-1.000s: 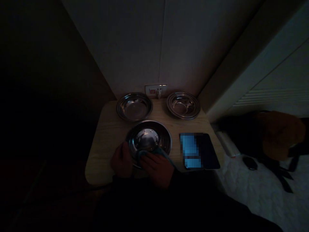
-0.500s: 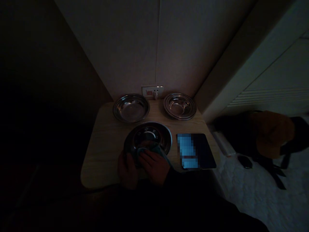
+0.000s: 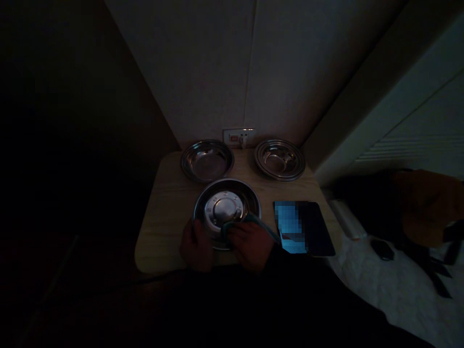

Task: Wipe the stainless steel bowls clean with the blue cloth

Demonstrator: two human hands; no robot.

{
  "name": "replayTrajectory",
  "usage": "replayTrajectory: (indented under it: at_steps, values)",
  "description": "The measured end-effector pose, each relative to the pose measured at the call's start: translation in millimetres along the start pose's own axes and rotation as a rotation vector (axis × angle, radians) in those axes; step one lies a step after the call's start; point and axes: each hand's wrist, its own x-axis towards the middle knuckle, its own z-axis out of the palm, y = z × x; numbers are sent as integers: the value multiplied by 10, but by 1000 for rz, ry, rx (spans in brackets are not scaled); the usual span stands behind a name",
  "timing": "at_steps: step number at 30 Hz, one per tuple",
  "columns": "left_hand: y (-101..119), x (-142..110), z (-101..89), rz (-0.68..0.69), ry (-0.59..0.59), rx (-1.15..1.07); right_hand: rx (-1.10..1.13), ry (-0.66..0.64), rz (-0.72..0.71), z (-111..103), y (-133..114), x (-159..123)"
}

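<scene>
A shiny metal bowl (image 3: 225,209) is held at the near part of the small wooden table, its round stamped base facing me. My left hand (image 3: 196,247) grips the bowl's near left rim, thumb on top. My right hand (image 3: 251,242) is closed on a teal cloth (image 3: 259,223) and presses it against the bowl's near right side. Part of the cloth is hidden under the fingers. Dim light hides the fingertips of both hands.
Behind stand another metal bowl (image 3: 208,162) on the left and stacked metal bowls (image 3: 280,160) on the right. A lit tablet (image 3: 315,229) lies at the right edge. A wall socket (image 3: 239,137) holds a plug. An orange-brown cap (image 3: 424,205) and dark bag lie further right.
The bowl has tilted or turned so its base shows brighter and more fully. My right hand with the cloth has slid toward the bowl's near right side. The whole view has shifted slightly.
</scene>
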Motion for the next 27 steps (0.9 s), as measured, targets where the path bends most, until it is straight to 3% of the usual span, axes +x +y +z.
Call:
replayTrajectory:
  at_steps: [6, 13, 21, 27]
  values:
    - [34, -41, 45, 18, 115, 1, 212, 37, 26, 18, -200, 151]
    - [11, 58, 31, 121, 108, 31, 9, -61, 43, -104, 34, 19]
    - [19, 19, 57, 25, 122, 23, 237, 65, 75, 78, -277, 215]
    - [-95, 75, 90, -18, 104, -3, 172, 76, 72, 128, -205, 163]
